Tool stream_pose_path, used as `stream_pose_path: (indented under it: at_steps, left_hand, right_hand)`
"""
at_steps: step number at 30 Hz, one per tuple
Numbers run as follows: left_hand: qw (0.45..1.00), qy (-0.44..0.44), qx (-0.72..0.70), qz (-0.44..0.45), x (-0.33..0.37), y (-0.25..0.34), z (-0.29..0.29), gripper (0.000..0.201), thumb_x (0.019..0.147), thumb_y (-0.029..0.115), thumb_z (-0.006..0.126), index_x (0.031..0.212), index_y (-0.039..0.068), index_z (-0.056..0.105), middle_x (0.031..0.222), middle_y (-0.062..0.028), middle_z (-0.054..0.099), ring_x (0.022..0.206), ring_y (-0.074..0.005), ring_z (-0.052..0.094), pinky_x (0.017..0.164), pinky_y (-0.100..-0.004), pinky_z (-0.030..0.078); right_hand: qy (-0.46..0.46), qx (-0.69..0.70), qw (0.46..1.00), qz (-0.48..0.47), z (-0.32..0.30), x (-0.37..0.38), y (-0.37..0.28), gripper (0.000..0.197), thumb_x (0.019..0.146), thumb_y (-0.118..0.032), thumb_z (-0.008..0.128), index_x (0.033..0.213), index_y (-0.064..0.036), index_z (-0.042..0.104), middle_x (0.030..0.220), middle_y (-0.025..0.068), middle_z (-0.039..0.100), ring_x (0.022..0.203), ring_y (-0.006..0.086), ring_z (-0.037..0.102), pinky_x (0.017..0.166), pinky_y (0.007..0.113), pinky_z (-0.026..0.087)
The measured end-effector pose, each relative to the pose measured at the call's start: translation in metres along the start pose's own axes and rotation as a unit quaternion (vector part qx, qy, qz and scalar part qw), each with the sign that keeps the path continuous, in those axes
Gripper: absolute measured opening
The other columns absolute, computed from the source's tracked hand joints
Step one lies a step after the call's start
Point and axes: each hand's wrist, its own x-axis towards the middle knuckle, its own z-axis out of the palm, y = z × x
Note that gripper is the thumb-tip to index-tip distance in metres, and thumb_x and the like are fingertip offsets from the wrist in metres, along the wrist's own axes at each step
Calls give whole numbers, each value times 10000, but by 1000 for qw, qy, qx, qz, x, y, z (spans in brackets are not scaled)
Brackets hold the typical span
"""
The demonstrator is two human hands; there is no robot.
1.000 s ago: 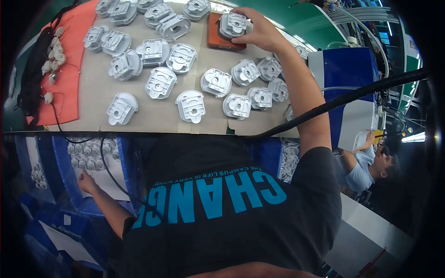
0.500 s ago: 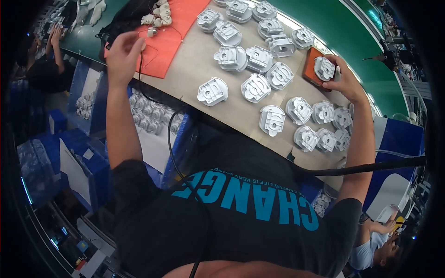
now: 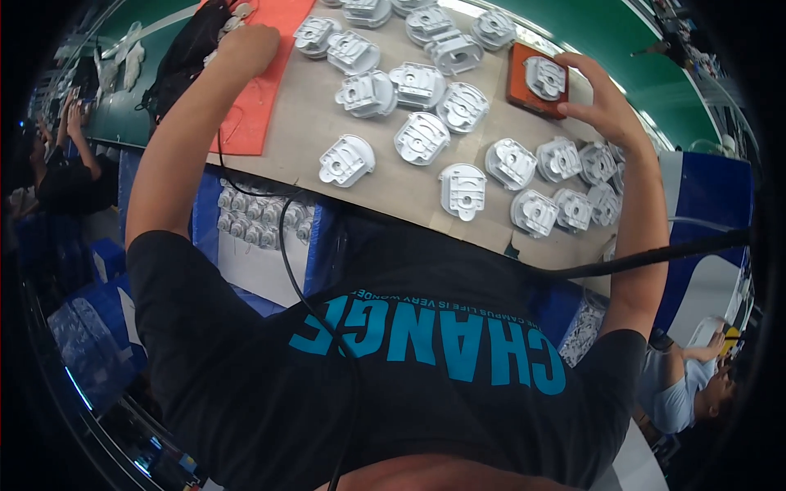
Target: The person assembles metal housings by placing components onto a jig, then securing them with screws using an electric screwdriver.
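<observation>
My right hand (image 3: pixel 604 105) reaches to the far right of the bench and grips the right edge of a red-brown block (image 3: pixel 524 88) that carries one silver metal casting (image 3: pixel 546 77). My left hand (image 3: pixel 246 45) rests curled on an orange mat (image 3: pixel 262 106) at the far left, beside small pale parts (image 3: pixel 239 11); what it holds is hidden. Several more silver castings (image 3: pixel 421 137) lie spread over the cardboard-covered bench top (image 3: pixel 385 192) between my arms.
A black bundle (image 3: pixel 184 57) lies left of the mat. A blue bin of castings (image 3: pixel 254 225) stands under the bench edge. A black cable (image 3: pixel 291 262) hangs down my front. Other people work at the left (image 3: pixel 65 159) and lower right (image 3: pixel 688 385).
My left hand rose from the bin below the bench and has settled on the orange mat. My right hand slid off the casting to the block's right edge. The view has swung left.
</observation>
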Motion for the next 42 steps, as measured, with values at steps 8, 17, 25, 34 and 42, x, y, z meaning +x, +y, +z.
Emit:
stream_pose_path:
  at_steps: [8, 17, 25, 34, 42]
  left_hand:
    - [901, 149, -407, -28, -15, -74, -44, 373, 814, 199, 681, 1079, -63, 678, 877, -197, 703, 831, -273, 693, 755, -362, 528]
    - [794, 117, -595, -54, -33, -95, -57, 403, 892, 182, 744, 1182, -70, 625, 1043, -87, 699, 908, -137, 671, 818, -276, 545]
    - [481, 243, -837, 93, -2, -36, -110, 285, 980, 219, 661, 1093, -37, 607, 1063, -122, 689, 1033, -194, 663, 938, -313, 517]
    - [699, 169, -680, 140, 52, 186, -169, 380, 837, 340, 814, 944, 7, 666, 843, -33, 692, 755, -91, 598, 669, -241, 454]
    - [782, 198, -566, 170, 63, 262, -183, 589, 740, 512, 838, 849, -30, 633, 755, -130, 680, 674, -204, 649, 625, -333, 524]
  right_hand:
    - [63, -27, 997, -35, -5, -18, -11, 620, 806, -196, 743, 1374, -81, 523, 1428, 134, 508, 1362, 318, 428, 1159, 415, 318]
    - [93, -31, 995, -29, -8, -30, -6, 581, 849, -244, 730, 1367, -78, 524, 1427, 141, 504, 1361, 324, 429, 1157, 421, 326]
    - [100, -37, 994, -31, -7, -38, 6, 581, 858, -212, 711, 1381, -71, 503, 1418, 144, 499, 1359, 304, 443, 1155, 392, 330]
    - [146, -75, 986, -31, 5, -32, 35, 614, 849, -323, 742, 1355, -41, 539, 1330, 180, 571, 1247, 329, 542, 1069, 406, 422]
    - [143, -56, 988, 8, -18, -72, 14, 580, 860, -292, 725, 1324, 1, 537, 1302, 225, 566, 1243, 378, 520, 1076, 433, 402]
